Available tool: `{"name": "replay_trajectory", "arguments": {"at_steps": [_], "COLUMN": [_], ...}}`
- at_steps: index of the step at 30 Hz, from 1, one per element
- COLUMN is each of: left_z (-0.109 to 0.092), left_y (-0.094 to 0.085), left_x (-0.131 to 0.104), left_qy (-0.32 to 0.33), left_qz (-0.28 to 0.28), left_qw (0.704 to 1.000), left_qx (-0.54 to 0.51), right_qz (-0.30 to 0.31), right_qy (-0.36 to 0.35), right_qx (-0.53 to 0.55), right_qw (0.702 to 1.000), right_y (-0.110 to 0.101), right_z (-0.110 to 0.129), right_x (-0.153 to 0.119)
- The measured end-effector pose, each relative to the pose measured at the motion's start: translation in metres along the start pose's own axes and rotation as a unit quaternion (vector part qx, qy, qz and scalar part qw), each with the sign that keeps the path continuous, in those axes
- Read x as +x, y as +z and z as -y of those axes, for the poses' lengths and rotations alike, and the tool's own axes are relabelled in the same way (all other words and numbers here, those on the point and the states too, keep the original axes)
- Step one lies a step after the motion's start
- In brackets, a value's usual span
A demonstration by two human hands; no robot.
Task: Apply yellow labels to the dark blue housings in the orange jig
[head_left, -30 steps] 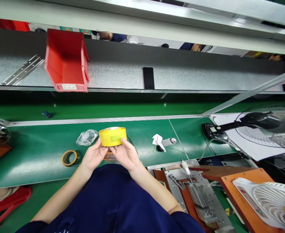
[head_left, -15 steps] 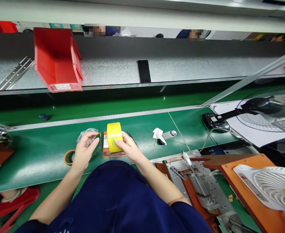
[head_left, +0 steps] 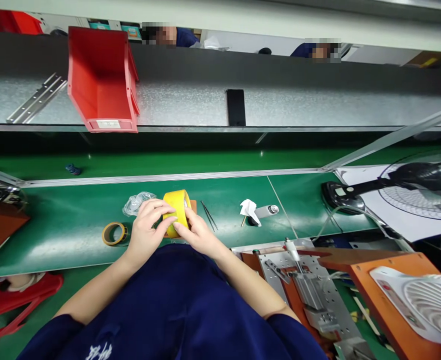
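Observation:
A wide roll of yellow tape [head_left: 175, 206] is held up in front of me, over an orange-brown block [head_left: 194, 205] that it mostly hides. My right hand [head_left: 201, 236] grips the roll from its right side, thumb on the near face. From the left, my left hand [head_left: 147, 227] has its fingers and thumb closed at the roll's edge; whether a tape end is pinched there is too small to tell. Black tweezers [head_left: 209, 216] lie right of the block. Crumpled clear plastic [head_left: 136, 204] and a smaller brownish-yellow tape roll [head_left: 108, 235] rest to the left.
White tissue [head_left: 249, 209] and a small bottle [head_left: 269, 210] lie on the green bench [head_left: 66, 225]. A black-based fan [head_left: 342, 196] stands at right, beyond a metal fixture [head_left: 310, 285]. The shelf above holds a red bin [head_left: 110, 124] and a phone [head_left: 236, 107].
My left hand has moved right, from apart from the yellow roll to touching it, and its fingers have closed. The roll has turned slightly, showing its core opening. My view has shifted a little.

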State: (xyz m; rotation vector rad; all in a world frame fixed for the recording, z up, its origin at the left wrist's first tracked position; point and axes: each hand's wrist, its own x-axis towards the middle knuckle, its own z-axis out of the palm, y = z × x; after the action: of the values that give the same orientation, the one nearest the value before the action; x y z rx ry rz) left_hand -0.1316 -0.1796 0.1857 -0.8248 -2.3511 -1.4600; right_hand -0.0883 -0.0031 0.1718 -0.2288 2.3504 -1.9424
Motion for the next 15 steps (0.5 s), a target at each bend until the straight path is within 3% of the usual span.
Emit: {"name": "replay_trajectory", "arguments": {"at_steps": [6, 15], "left_z": [0.002, 0.01], "left_y": [0.001, 0.003], "left_x": [-0.003, -0.006], "left_qy": [-0.02, -0.037], "left_qz": [-0.007, 0.031], "left_qw": [1.0, 0.999], "left_qx": [-0.008, -0.01], "right_qz": [-0.005, 0.005], "right_qy": [-0.005, 0.022], "right_qx": [-0.013, -0.015], "right_qw": [1.0, 1.0], "right_y": [0.003, 0.008], "right_z": [-0.004, -0.013], "right_x": [0.0, -0.007]}}
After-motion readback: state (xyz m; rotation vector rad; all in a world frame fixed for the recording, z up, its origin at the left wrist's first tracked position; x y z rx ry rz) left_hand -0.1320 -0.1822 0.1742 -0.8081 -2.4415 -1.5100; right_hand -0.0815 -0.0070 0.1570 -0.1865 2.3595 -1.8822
